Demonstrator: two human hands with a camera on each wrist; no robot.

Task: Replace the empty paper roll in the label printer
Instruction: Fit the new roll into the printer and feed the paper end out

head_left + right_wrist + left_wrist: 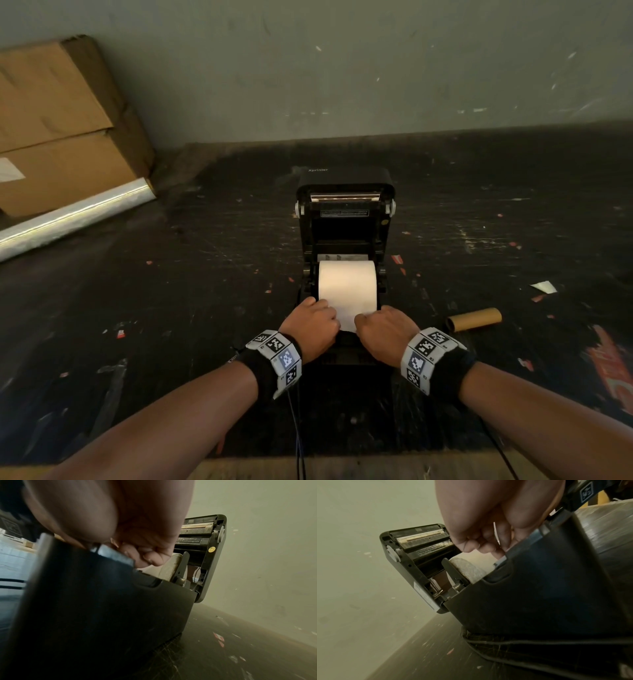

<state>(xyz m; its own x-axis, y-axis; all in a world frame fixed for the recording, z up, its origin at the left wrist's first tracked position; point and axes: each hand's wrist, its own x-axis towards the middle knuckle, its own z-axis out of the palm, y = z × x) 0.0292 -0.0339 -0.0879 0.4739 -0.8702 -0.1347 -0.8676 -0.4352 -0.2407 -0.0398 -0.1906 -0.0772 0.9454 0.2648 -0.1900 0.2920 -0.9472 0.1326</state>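
A black label printer point(345, 219) stands on the dark table with its lid point(345, 178) swung up and back. A full white paper roll point(346, 284) sits in its bay between the side guides. A loose strip of paper point(347, 317) runs from the roll toward me over the printer's front. My left hand point(313, 323) pinches the strip's left edge, and my right hand point(382, 327) pinches its right edge. In the left wrist view the curled fingers point(479, 545) sit above the roll's end point(465, 569). The right wrist view shows curled fingers point(150, 557) over the printer's front edge point(113, 555). An empty brown cardboard core point(474, 319) lies on the table to the right.
Stacked cardboard boxes point(58, 130) and a roll of clear film point(73, 216) lie at the back left. A grey wall point(342, 68) stands close behind the printer. Paper scraps point(544, 286) litter the table. Cables point(513, 643) run beside the printer's base.
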